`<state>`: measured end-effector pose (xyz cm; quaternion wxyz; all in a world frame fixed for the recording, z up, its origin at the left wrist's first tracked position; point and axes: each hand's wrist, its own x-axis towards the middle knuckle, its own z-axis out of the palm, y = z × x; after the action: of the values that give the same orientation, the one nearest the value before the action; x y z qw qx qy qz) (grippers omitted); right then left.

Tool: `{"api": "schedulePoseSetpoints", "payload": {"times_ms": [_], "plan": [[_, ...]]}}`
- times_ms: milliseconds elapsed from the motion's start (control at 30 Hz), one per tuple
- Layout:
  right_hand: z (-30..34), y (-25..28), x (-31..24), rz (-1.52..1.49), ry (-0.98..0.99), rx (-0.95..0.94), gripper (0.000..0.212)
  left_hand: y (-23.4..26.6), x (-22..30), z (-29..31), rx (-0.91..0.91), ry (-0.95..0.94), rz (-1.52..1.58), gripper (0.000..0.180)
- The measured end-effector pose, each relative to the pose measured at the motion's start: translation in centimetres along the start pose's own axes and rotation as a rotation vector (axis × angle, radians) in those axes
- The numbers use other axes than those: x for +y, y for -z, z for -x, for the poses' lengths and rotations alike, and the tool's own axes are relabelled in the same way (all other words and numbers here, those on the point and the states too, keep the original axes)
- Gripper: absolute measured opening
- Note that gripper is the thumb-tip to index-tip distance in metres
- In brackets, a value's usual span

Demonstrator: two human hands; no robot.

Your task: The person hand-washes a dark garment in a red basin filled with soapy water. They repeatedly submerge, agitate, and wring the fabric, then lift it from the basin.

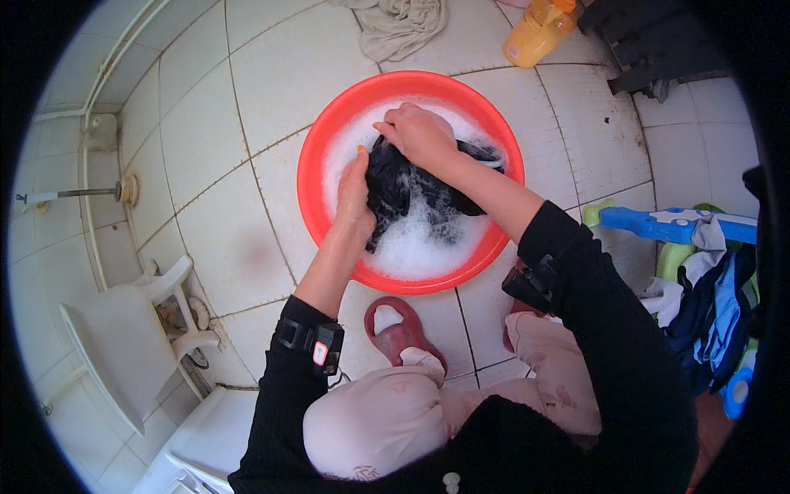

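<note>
A round red basin (311, 181) full of white suds (420, 247) stands on the tiled floor before me. A wet black garment (391, 185) lies bunched in the foam, its right part spread toward the basin's rim. My left hand (355, 191) is at the garment's left edge, thumb up, seen edge-on with most of its fingers hidden. Over the top of the cloth my right hand (418, 136) is closed, its fingers curled and gripping the black fabric. Foam clings to the middle of the garment.
A grey cloth (403, 29) lies on the floor beyond the basin, near an orange-yellow plastic bottle (539, 33). At right, a blue and green rack (658, 222) holds piled clothes (716, 313). A white plastic chair (115, 337) stands at left. My red slippers (403, 333) are close to the basin.
</note>
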<state>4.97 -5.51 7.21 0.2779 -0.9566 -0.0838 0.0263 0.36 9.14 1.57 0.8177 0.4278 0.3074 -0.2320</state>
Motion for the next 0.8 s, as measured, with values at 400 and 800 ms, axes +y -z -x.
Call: {"api": "schedulePoseSetpoints", "payload": {"times_ms": [400, 800], "plan": [[0.0, -4.2, 2.2, -0.235, 0.146, -0.210, 0.048, 0.3, 0.0, -0.4, 0.028, -0.038, 0.269, 0.040], [1.5, -0.3, -1.8, -0.363, 0.067, -0.018, 0.027, -1.7, -2.0, 0.3, 0.140, 0.013, 0.152, 0.035]]}}
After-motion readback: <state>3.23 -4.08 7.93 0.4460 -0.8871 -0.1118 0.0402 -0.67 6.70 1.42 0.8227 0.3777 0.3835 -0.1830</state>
